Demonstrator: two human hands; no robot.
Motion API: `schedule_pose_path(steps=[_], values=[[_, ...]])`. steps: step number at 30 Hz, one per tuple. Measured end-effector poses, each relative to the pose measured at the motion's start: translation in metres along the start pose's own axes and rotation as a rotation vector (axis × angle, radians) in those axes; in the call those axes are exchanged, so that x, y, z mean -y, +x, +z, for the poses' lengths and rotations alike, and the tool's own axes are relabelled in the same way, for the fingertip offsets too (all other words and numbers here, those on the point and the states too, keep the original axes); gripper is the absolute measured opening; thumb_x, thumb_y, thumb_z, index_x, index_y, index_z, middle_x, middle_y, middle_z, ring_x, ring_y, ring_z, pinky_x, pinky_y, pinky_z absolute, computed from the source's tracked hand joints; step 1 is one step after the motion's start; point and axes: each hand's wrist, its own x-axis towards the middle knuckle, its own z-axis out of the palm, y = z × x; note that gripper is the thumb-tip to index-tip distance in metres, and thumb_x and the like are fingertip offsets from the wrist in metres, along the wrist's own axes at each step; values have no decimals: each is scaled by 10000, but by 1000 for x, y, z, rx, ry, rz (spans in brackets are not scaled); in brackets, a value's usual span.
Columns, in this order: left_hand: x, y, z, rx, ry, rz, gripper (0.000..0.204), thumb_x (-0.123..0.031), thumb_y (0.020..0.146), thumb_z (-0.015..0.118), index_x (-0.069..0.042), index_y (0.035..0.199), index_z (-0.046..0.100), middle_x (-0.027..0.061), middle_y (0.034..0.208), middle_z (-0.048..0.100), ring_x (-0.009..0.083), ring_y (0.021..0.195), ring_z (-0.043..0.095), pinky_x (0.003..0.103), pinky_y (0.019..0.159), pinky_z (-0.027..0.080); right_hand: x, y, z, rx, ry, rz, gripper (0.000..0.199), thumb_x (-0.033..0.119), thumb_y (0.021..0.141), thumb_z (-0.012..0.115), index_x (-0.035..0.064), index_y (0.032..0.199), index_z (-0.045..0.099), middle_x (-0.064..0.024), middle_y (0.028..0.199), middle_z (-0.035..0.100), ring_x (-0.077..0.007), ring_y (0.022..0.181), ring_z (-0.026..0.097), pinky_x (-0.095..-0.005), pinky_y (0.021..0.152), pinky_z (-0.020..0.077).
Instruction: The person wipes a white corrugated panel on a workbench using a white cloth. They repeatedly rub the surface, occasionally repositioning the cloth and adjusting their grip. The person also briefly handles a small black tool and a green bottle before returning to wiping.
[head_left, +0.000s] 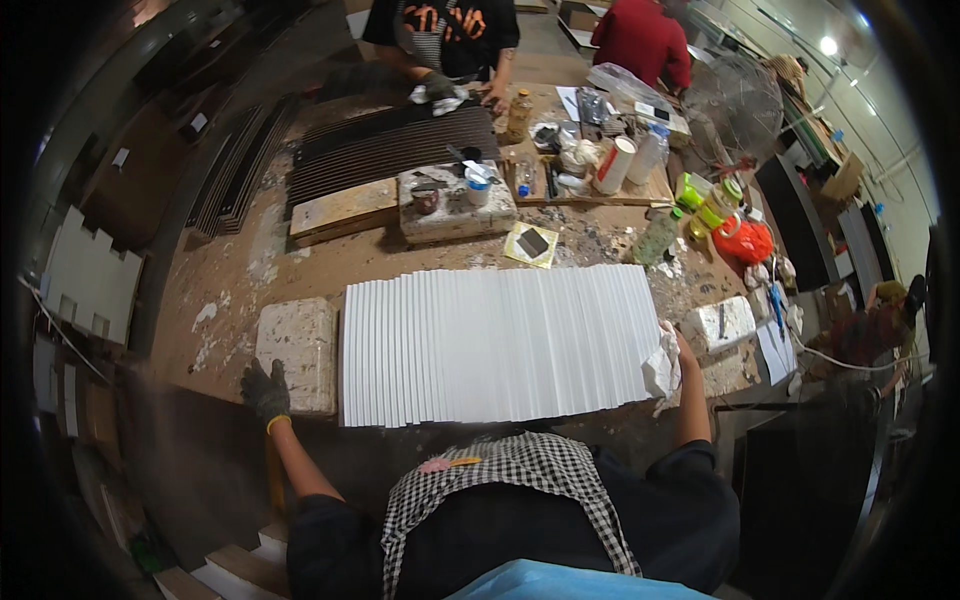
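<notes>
A wide row of white strips (pixel 500 345) lies side by side on the worktable in front of me. At its right end my right hand (pixel 688 362) grips a crumpled white cloth (pixel 661 366), partly hiding the strips' ends. My left hand (pixel 266 392), in a dark glove with a yellow cuff, rests with fingers apart against the left edge of a paint-stained whitish block (pixel 298 352). That block stands just left of the strips. Beyond the right hand sits another whitish block (pixel 722 324) with a small dark item on top.
Behind the strips are a stained block (pixel 455 218) carrying cups, a wooden block (pixel 343 212), and a stack of dark strips (pixel 385 150). Bottles (pixel 657 236) and a red bag (pixel 742 240) crowd the right. A co-worker (pixel 445 45) holds a cloth across the table.
</notes>
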Motion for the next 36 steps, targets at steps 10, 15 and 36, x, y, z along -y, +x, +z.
schedule_pose_path(steps=[10, 15, 36], values=[[10, 6, 42, -93, -312, -106, 659, -583, 1007, 510, -65, 1410, 572, 261, 1299, 642, 457, 1163, 617, 533, 994, 474, -61, 33, -37, -180, -183, -313, 336, 166, 1041, 563, 2, 1322, 644, -73, 1202, 689, -162, 1088, 626, -310, 976, 486], [28, 8, 25, -174, -170, -86, 631, -549, 1016, 508, -68, 1420, 557, 232, 1441, 561, 442, 1294, 540, 570, 1085, 390, -38, 32, 15, -354, -111, -156, 265, 234, 997, 666, 57, 1189, 712, -27, 1044, 714, -133, 946, 642, -285, 856, 518], [-229, -187, -71, 162, -264, 848, 914, -680, 961, 500, -10, 1568, 366, 218, 1658, 288, 387, 1540, 236, 540, 1276, 102, 107, -54, 147, -981, -1056, -114, 400, 468, 943, 636, 161, 1186, 714, -144, 1077, 731, -391, 976, 676, -538, 826, 520]])
